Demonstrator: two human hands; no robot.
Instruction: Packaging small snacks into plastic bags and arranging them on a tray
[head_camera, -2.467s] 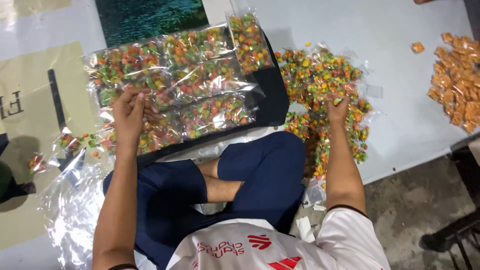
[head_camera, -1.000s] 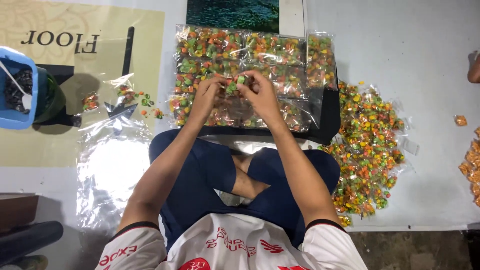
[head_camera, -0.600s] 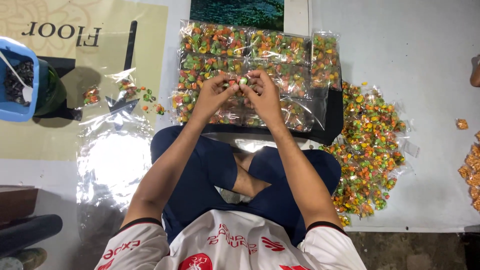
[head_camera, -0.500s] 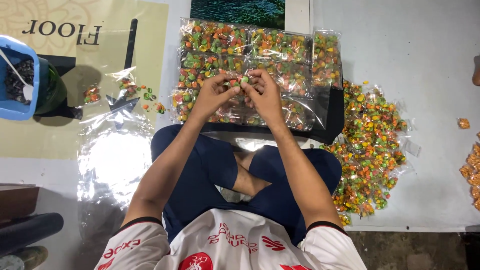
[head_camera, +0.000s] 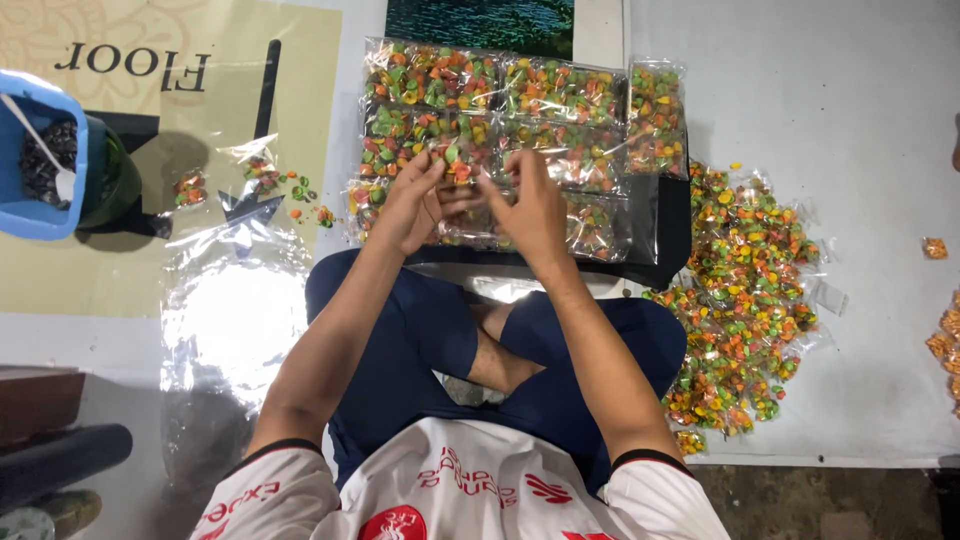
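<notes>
A small candy packet was pinched between the left hand and right hand, fingers curled narrow, above the filled packets.

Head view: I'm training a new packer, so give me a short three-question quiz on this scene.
1. True or false: both hands are on one small candy packet.
2. Where does the loose candy pile lie: A, on the person's right; B, on the person's left; C, in the blue tub?
3. What do the filled packets rest on?

Key
1. True: the left hand and the right hand meet at it, over the packet rows.
2. A.
3. A black tray in front of the person's crossed legs.
</notes>
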